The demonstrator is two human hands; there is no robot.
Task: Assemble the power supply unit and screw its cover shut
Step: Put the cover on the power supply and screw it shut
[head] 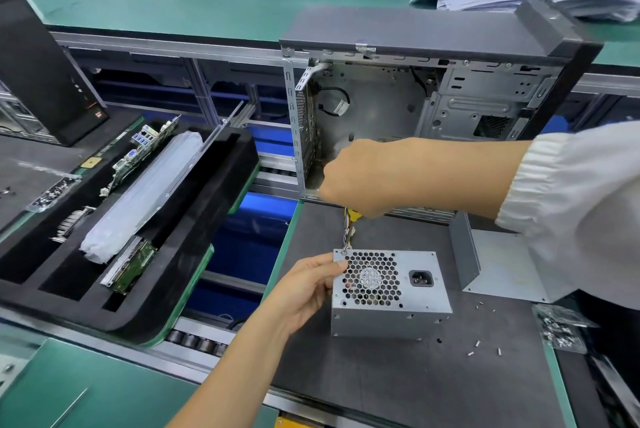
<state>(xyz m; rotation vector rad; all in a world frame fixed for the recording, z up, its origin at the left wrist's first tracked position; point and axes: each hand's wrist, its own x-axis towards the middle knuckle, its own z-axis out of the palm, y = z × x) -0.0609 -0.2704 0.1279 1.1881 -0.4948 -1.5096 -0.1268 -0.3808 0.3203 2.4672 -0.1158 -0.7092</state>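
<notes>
On a dark mat (398,375) laid over a green workbench (173,2), beside a roller conveyor, the power supply unit (389,292) stands in front of an open computer case (415,98). Its fan grille and power socket face up toward the camera; its long axis runs left to right. The left hand (304,289) grips its left edge. The right hand (363,175) is curled round a yellow-handled screwdriver (353,214) pointing down at the upper left corner. Loose screws (485,348) lie on the mat to the right.
</notes>
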